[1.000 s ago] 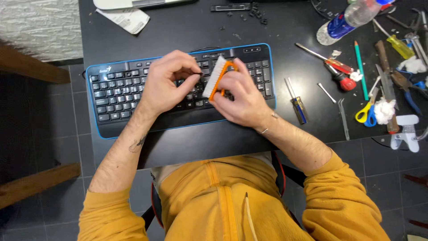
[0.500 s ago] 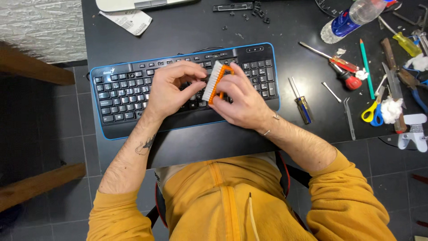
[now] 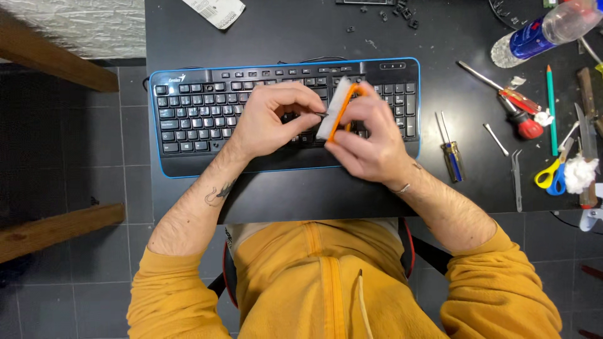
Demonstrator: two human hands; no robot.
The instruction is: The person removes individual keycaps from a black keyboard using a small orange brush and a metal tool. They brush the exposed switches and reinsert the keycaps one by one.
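Even, fairly bright light is falling from overhead onto the dark surface (image 3: 282, 201), casting only soft, short shadows. The picture is staying sharp throughout (no blur), though the clear bottle (image 3: 546, 31) at the surface's far right corner is catching glare.

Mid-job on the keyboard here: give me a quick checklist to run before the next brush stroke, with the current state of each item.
1. Brush gripped in the right hand: ok, fingers wrap its orange handle.
2. Bristles facing the keys: cannot tell, the white bristle side points left toward the left hand.
3. Left hand steady on the keyboard: ok, it rests over the middle keys, fingertips at the brush.
4. Keyboard fully on the black table: ok, flat, near the front edge.
5. Tools out of the stroke path: ok, the blue-handled screwdriver and tweezers lie right of the keyboard.
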